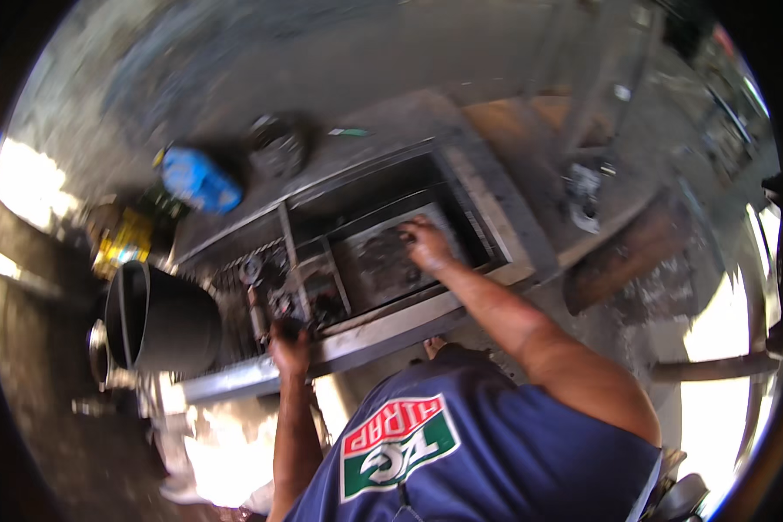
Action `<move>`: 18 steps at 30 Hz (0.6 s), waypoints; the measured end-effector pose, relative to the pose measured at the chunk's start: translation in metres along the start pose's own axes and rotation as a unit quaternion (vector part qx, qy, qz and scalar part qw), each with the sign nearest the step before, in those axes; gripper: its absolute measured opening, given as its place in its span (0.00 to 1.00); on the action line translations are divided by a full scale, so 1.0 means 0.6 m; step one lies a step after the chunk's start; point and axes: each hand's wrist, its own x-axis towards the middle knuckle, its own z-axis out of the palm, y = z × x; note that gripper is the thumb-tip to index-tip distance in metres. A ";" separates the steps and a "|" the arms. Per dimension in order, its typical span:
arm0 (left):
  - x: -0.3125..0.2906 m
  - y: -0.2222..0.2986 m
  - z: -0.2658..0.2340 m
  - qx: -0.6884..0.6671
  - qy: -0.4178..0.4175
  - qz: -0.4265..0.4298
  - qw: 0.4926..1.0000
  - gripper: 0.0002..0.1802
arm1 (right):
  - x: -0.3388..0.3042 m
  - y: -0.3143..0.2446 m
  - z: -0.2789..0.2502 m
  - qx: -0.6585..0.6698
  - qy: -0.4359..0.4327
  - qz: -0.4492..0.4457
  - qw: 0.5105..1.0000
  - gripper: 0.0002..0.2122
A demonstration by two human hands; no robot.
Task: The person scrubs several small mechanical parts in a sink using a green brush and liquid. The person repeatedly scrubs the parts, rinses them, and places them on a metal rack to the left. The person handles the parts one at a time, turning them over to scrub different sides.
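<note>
We lean over a metal frame (383,335) with a sunken tray (383,261) inside it. Our right hand (426,244) lies flat, fingers spread, on a grey plate (378,261) in the tray. Left of that hand sits a cluster of small dark parts (278,287). Our left hand (289,348) rests at the frame's near edge, curled on a dark piece we cannot make out. Farther left of it stands a black bucket (161,322), and beyond that a blue container (200,181).

Person wears a dark blue short-sleeved shirt (496,435) bearing a chest patch (398,445) in red, white and green. Both forearms bare; no gloves, no watch visible.
</note>
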 end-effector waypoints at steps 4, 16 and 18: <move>0.011 0.013 0.014 0.010 -0.010 0.054 0.998 0.09 | 0.029 0.043 -0.043 -0.007 -0.216 0.008 0.976 0.11; -0.014 -0.013 0.046 0.143 0.077 0.085 0.983 0.23 | 0.055 0.190 -0.327 0.349 0.106 0.249 0.897 0.11; -0.006 -0.010 0.054 0.188 0.105 0.088 0.973 0.25 | 0.067 0.270 -0.431 0.406 0.165 0.307 0.845 0.09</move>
